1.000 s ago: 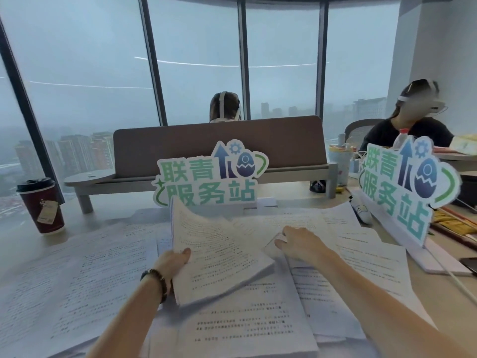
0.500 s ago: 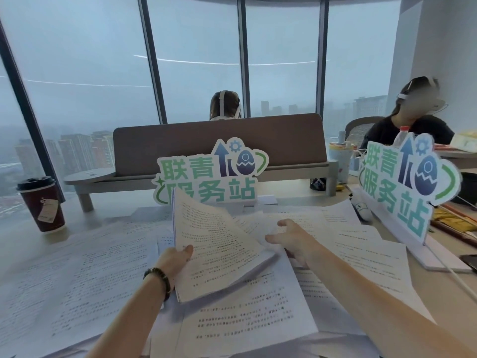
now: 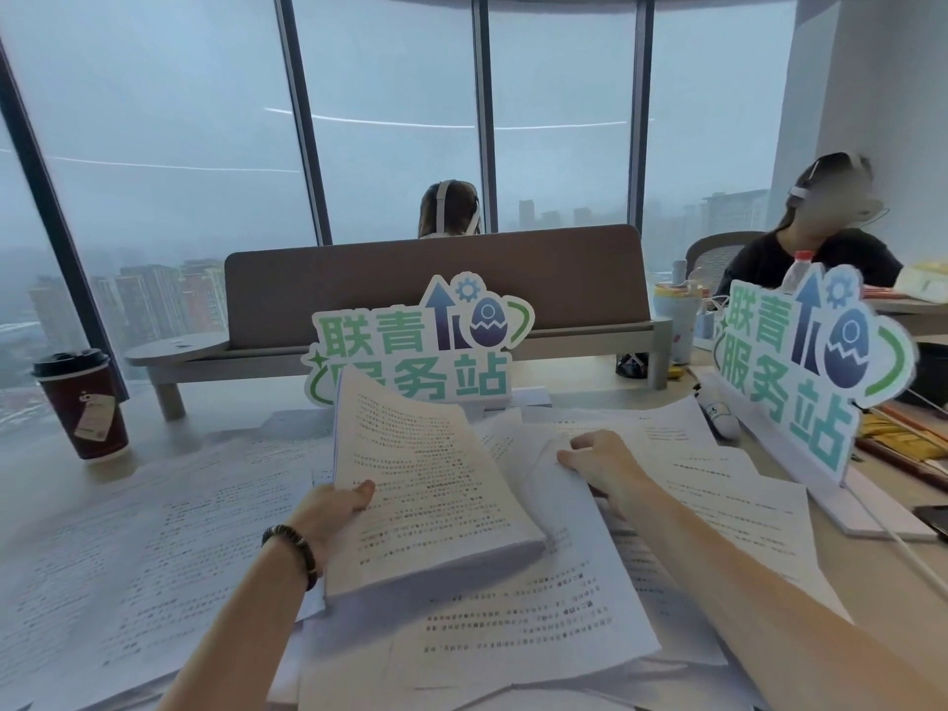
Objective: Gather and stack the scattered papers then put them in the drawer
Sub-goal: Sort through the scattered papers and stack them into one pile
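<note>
Since earlier, our right hand [image 3: 597, 467] drew sheet [image 3: 533, 454] toward stack [image 3: 431, 484]. Coffee cup [image 3: 82, 402] far left, apart. Left hand [image 3: 333, 510] grips stack; right pinches sheet. Loose papers [image 3: 513, 623] could slide or crease; drawer unseen.

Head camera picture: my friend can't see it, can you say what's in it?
A left hand holds up a stack of papers while the right hand lifts a loose sheet. More papers cover the desk, near a coffee cup.
</note>
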The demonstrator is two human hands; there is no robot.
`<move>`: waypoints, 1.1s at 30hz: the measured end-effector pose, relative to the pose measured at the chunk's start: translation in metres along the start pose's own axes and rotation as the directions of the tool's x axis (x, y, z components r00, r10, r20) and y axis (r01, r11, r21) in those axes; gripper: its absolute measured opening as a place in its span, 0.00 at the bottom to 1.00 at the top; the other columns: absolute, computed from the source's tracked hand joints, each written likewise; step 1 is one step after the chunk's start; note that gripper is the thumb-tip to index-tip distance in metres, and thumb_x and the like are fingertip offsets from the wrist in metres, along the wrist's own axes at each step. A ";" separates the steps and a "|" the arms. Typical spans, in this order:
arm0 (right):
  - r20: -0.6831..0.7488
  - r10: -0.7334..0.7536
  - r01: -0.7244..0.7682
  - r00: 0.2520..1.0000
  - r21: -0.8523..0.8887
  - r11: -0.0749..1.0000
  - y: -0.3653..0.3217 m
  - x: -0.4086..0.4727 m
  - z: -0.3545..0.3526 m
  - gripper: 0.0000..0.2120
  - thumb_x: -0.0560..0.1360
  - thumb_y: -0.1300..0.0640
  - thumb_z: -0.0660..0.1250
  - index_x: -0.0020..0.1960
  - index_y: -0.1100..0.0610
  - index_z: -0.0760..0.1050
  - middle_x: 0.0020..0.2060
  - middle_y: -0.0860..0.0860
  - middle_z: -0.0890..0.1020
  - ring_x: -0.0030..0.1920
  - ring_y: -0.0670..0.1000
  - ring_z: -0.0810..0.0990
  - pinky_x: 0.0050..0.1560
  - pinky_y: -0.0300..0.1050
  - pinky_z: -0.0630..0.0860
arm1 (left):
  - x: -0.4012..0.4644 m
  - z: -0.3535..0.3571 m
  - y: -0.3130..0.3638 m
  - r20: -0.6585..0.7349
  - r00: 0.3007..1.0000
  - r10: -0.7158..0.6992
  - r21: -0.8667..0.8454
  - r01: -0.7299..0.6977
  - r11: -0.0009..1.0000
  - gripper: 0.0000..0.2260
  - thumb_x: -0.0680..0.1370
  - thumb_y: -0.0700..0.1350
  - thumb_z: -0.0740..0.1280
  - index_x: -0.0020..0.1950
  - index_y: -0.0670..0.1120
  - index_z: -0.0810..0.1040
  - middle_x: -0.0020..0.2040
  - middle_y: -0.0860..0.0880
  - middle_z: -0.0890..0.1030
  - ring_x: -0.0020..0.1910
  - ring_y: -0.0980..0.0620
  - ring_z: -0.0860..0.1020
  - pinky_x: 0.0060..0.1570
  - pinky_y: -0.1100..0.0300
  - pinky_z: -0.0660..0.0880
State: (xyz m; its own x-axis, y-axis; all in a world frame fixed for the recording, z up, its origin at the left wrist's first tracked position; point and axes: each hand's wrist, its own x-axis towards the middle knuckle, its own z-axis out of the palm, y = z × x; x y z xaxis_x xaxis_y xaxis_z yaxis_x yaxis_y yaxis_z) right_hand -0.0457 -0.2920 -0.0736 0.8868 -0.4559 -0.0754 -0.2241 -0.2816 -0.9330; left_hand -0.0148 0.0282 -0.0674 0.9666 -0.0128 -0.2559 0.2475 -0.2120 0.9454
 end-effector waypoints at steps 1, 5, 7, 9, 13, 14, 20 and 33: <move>-0.026 -0.010 0.010 1.000 -0.019 1.000 -0.001 0.001 -0.005 0.20 0.77 0.60 0.69 0.68 0.62 0.74 0.61 0.59 0.79 0.59 0.58 0.79 0.57 0.50 0.79 | 0.000 -0.001 0.000 -0.008 1.000 0.001 -0.001 -0.001 1.000 0.11 0.80 0.41 0.67 0.59 0.37 0.78 0.51 0.37 0.83 0.46 0.38 0.82 0.41 0.48 0.80; -0.105 -0.013 0.003 0.994 -0.094 0.996 0.002 0.007 -0.019 0.21 0.78 0.59 0.68 0.70 0.62 0.72 0.66 0.58 0.77 0.65 0.58 0.75 0.58 0.45 0.72 | -0.001 -0.001 -0.001 -0.019 1.000 0.001 0.039 0.000 0.999 0.12 0.79 0.42 0.67 0.59 0.37 0.78 0.52 0.37 0.83 0.49 0.36 0.82 0.52 0.38 0.79; -0.135 -0.009 -0.006 0.991 -0.114 0.994 0.003 0.009 -0.024 0.21 0.78 0.58 0.68 0.70 0.61 0.73 0.67 0.57 0.77 0.66 0.58 0.74 0.58 0.43 0.69 | -0.002 -0.001 -0.001 -0.019 1.000 0.000 0.048 0.001 0.999 0.11 0.79 0.42 0.67 0.59 0.37 0.78 0.52 0.37 0.83 0.49 0.36 0.82 0.52 0.38 0.79; -0.199 -0.046 0.017 0.979 -0.144 0.989 0.003 0.011 -0.028 0.19 0.79 0.56 0.68 0.68 0.62 0.75 0.65 0.57 0.78 0.66 0.58 0.75 0.61 0.44 0.70 | -0.003 0.000 -0.001 -0.018 1.000 0.000 0.053 0.001 0.999 0.11 0.79 0.42 0.67 0.59 0.37 0.78 0.52 0.37 0.83 0.49 0.36 0.82 0.51 0.39 0.79; -0.279 -0.229 0.133 0.932 -0.325 0.936 0.002 0.007 -0.035 0.12 0.80 0.54 0.64 0.50 0.61 0.82 0.46 0.57 0.83 0.52 0.59 0.81 0.50 0.47 0.73 | -0.003 0.000 0.000 -0.010 1.000 0.003 0.046 -0.003 0.999 0.09 0.80 0.42 0.66 0.57 0.38 0.78 0.52 0.37 0.83 0.47 0.37 0.82 0.45 0.45 0.80; -0.249 -0.259 0.133 0.933 -0.430 0.893 0.003 0.006 -0.036 0.13 0.81 0.51 0.62 0.46 0.60 0.79 0.44 0.56 0.83 0.48 0.58 0.80 0.48 0.48 0.74 | -0.002 0.000 0.000 -0.014 1.000 0.008 0.056 -0.007 0.998 0.09 0.80 0.42 0.66 0.57 0.38 0.78 0.51 0.37 0.83 0.47 0.37 0.82 0.45 0.45 0.80; -0.075 -0.011 -0.053 0.997 -0.793 0.606 0.005 0.002 -0.038 0.23 0.80 0.37 0.57 0.65 0.52 0.71 0.65 0.57 0.73 0.67 0.61 0.69 0.66 0.59 0.64 | 0.000 0.004 -0.003 -0.028 0.999 0.035 0.239 -0.028 0.971 0.12 0.80 0.45 0.66 0.56 0.37 0.79 0.50 0.38 0.84 0.48 0.37 0.83 0.53 0.40 0.79; -0.162 -0.095 -0.028 0.982 -0.627 0.779 0.003 0.005 -0.040 0.09 0.77 0.50 0.69 0.53 0.47 0.70 0.55 0.50 0.74 0.65 0.59 0.67 0.65 0.57 0.62 | -0.002 0.011 -0.002 -0.041 0.996 0.078 0.320 -0.061 0.945 0.13 0.81 0.44 0.64 0.57 0.36 0.79 0.53 0.38 0.83 0.51 0.39 0.82 0.54 0.48 0.78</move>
State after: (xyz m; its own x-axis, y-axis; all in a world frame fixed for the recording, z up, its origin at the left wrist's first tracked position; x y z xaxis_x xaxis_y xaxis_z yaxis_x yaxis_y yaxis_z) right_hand -0.0586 -0.3291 -0.0626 0.8269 -0.5578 0.0710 -0.4530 -0.7357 -0.5036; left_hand -0.0176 0.0182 -0.0714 0.9849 0.0105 -0.1728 0.1537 -0.5123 0.8450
